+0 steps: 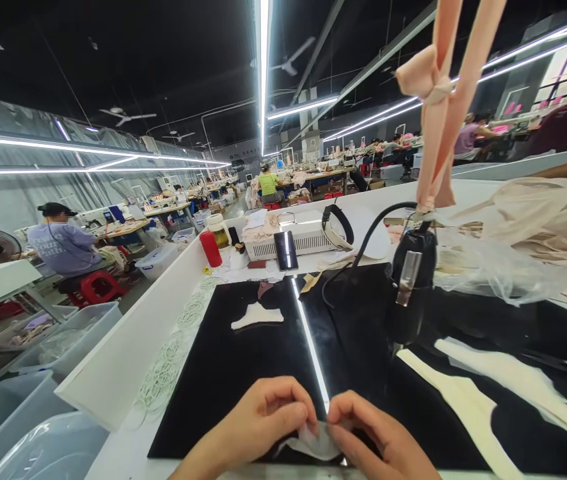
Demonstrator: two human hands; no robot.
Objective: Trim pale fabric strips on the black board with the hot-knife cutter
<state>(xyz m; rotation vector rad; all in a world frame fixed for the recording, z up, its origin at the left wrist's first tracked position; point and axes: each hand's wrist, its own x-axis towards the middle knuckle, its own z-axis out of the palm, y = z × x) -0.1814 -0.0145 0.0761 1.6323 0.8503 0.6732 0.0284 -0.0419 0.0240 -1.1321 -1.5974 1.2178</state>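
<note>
My left hand (258, 420) and my right hand (373, 433) meet at the near edge of a glossy black work surface (223, 373). Both pinch a small pale fabric piece (311, 443) between thumbs and fingers. Another white cut fabric piece (256, 317) lies further up the black surface. A black hand-held tool (411, 283) hangs by peach ribbon (441, 100) to the right of my hands, its cable looping back.
A white machine box (293, 243), red bottle (210, 249) and dark cup (286, 250) stand at the back. Beige fabric in plastic (518, 247) piles at right. Lace trim (168, 363) lies along the white ledge. Plastic bins (38, 400) stand left. Other people sew at distant tables.
</note>
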